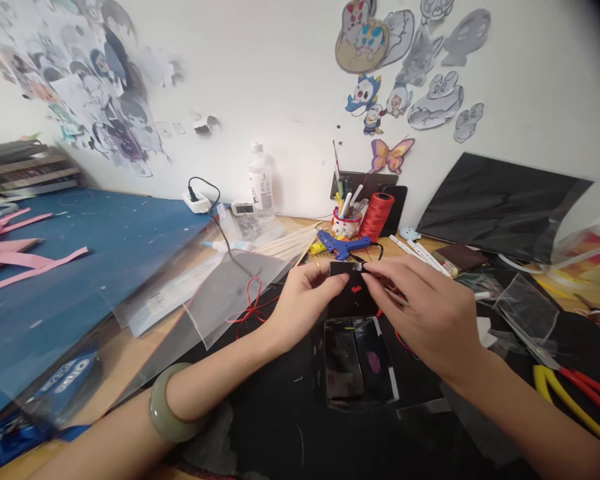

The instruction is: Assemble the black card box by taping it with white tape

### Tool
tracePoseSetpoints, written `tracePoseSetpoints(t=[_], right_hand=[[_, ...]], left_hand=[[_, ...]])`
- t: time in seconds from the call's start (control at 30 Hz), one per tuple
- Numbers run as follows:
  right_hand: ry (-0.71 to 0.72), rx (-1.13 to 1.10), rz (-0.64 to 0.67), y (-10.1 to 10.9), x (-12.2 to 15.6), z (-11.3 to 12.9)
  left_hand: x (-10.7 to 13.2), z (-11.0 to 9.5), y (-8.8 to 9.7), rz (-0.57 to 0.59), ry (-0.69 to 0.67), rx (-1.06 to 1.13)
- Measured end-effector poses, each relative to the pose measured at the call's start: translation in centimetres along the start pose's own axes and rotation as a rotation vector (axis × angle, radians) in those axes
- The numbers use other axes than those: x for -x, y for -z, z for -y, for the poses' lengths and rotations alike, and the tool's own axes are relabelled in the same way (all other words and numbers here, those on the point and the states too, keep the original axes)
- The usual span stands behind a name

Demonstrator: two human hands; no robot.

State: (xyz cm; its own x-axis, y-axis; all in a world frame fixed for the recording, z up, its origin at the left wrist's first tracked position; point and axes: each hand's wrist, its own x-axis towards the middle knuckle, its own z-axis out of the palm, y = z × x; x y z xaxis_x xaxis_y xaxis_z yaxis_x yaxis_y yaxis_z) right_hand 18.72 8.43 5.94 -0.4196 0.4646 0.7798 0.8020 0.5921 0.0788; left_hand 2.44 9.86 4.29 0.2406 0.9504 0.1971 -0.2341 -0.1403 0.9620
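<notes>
My left hand (307, 297) pinches a small black card (344, 305) between thumb and fingers, holding it upright. A small red mark or piece (357, 289) shows on the card's face. At its top edge, the closed fingertips of my right hand (425, 303) pinch a tiny pale, shiny piece (357, 266), too small to name. Something thin and grey shows under my right fingers; its kind is unclear. Just below the card lies a flat, shiny, clear-covered black case (357, 363) with a purple spot. Red cord (253, 310) lies loosely left of my left hand.
A blue glue gun (343, 245) lies behind my hands, near a red thread spool (377, 217) and a pen cup (347, 223). Scissors with red and yellow handles (575, 400) lie at right. Clear plastic sheets (240, 283), wooden sticks (290, 243) and a bottle (261, 183) stand or lie leftward.
</notes>
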Motion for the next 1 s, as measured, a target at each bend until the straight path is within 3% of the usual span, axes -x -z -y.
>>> tracePoseSetpoints(t=[0.37,1.0], right_hand=[[0.186,0.241,-0.053,0.27,-0.53,0.57],[0.087,0.158,-0.095,0.40,-0.80,0.51]], left_hand=[[0.10,-0.41,-0.28,-0.064,-0.121,-0.215],[0.35,-0.69,-0.36,-0.065,-0.264,-0.432]])
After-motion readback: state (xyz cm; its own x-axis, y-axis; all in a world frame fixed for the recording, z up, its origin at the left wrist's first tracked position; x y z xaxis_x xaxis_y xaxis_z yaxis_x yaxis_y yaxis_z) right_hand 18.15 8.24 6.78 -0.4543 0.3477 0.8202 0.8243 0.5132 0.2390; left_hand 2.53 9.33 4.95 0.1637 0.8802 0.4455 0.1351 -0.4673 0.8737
